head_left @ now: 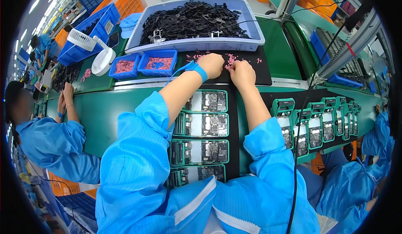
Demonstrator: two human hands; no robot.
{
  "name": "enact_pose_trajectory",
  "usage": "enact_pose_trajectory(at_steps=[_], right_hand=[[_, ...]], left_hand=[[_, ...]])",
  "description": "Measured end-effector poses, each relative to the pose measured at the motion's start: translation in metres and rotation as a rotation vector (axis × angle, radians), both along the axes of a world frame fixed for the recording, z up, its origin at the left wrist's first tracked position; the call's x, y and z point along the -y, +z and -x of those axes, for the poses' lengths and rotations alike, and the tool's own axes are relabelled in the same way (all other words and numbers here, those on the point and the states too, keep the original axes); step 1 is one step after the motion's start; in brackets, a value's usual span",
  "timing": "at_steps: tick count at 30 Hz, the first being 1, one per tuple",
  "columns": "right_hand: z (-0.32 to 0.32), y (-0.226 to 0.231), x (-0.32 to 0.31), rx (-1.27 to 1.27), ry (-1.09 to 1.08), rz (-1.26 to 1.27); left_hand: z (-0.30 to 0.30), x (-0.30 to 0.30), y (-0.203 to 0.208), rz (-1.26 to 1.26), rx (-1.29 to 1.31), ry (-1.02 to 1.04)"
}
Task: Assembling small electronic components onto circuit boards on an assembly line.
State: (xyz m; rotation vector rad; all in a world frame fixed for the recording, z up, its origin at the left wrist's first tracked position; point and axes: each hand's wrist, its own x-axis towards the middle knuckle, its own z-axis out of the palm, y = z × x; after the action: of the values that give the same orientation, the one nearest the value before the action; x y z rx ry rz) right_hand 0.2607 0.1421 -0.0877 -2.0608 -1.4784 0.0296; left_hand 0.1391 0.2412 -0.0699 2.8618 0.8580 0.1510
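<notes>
Across the black mat [263, 73], tiny scattered pink pieces [230, 59] — left fingers [217, 62] and right fingers [237, 67] curled, grip unclear.

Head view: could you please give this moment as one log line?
left hand: beside pink pieces; right hand: at pink pieces; under: black mat; beyond: bin, black parts; near: green devices

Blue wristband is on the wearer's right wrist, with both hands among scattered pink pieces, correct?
Wrong wrist: the head view shows the blue wristband on the wearer's left wrist. The left hand and right hand are indeed among scattered pink pieces.
</notes>
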Motion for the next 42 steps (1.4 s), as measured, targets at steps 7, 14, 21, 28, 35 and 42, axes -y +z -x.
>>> enact_pose_trajectory(at_steps=[7, 14, 21, 28, 35, 42], right_hand=[[0.001, 0.002, -0.009, 0.138, 0.058, 0.085], [0.003, -0.002, 0.007, 0.174, 0.119, -0.033], [-0.008, -0.001, 0.015, 0.158, 0.072, 0.094], [-0.004, 0.005, 0.038, 0.121, 0.095, 0.026], [0.027, 0.010, 0.087, 0.020, 0.159, 0.035], [0.035, -0.001, 0.103, 0.071, 0.177, 0.060]], left_hand=[[0.003, 0.008, 0.008, -0.044, -0.052, -0.014], [0.011, 0.002, 0.010, 0.073, -0.009, -0.001], [0.035, 0.020, 0.033, 0.153, 0.065, -0.091], [0.057, 0.050, 0.044, 0.252, 0.084, -0.195], [0.061, 0.066, 0.028, 0.093, 0.058, -0.170], [0.063, 0.074, 0.016, -0.248, 0.100, -0.246]])
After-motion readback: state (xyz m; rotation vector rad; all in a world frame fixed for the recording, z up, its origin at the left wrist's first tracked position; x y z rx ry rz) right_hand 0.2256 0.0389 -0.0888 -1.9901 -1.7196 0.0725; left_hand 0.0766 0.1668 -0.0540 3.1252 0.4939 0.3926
